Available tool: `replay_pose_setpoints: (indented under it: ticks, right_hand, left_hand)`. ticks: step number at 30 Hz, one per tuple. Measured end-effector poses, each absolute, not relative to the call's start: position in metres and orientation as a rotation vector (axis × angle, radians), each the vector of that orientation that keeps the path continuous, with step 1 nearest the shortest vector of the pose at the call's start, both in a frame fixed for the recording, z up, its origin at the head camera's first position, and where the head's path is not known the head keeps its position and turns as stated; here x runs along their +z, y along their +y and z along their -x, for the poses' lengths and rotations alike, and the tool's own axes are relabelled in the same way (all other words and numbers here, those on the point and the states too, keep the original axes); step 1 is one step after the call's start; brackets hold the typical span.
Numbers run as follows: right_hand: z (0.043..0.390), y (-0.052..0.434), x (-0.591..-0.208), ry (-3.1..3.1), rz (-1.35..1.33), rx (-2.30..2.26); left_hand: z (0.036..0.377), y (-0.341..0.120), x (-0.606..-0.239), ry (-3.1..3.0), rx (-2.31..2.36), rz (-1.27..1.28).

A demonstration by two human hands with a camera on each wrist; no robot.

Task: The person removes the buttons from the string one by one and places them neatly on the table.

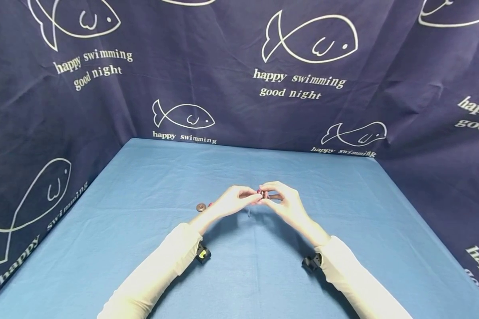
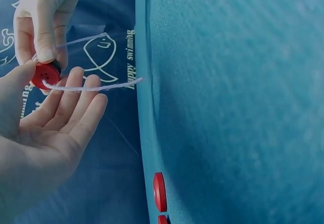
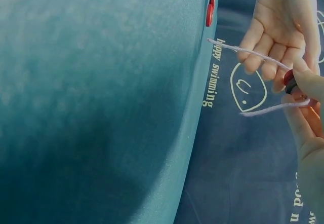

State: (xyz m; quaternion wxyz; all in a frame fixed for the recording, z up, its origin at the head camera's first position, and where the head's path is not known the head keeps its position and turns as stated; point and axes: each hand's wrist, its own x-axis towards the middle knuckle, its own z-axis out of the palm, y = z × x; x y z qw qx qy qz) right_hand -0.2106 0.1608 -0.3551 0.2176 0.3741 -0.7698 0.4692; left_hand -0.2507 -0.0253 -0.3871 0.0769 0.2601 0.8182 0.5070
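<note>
From the head camera, both hands meet above the middle of the counter, which is covered in a blue cloth. The left hand and the right hand come together fingertip to fingertip, pinching a small red button between them, held up off the cloth. A short bit of pale thread hangs below the hands. To the left of the left hand, a brown button lies flat on the cloth, with a speck of red just beside it on the right. Both arms wear pale sleeves. A dark blue curtain printed with white fish stands around the counter on three sides.

From the left wrist camera, the left hand lies palm up with its long fingers straight and spread, while its thumb presses the red button from the side. The right hand pinches the same button from above with curled fingers. The pale thread runs out of the button across the left fingertips toward the counter edge. Two more red buttons sit on the cloth, seen edge-on.

From the right wrist camera, the left hand shows its open palm, the thread crossing its fingertips. The right hand grips the button, mostly hidden behind its fingers, and a second strand of thread passes under it. A red button lies at the far counter edge.
</note>
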Motion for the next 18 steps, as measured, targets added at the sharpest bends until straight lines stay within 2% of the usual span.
replay_pose_setpoints:
  ticks: [14, 18]
  right_hand:
    - [0.209, 0.161, -0.355, -2.134, -1.074, 1.300]
    - [0.217, 0.164, -0.365, -2.143, -1.068, 1.300]
  left_hand:
    - [0.252, -0.025, -0.388, 2.443, 1.507, -0.745]
    - [0.252, -0.025, -0.388, 2.435, 1.519, -0.769]
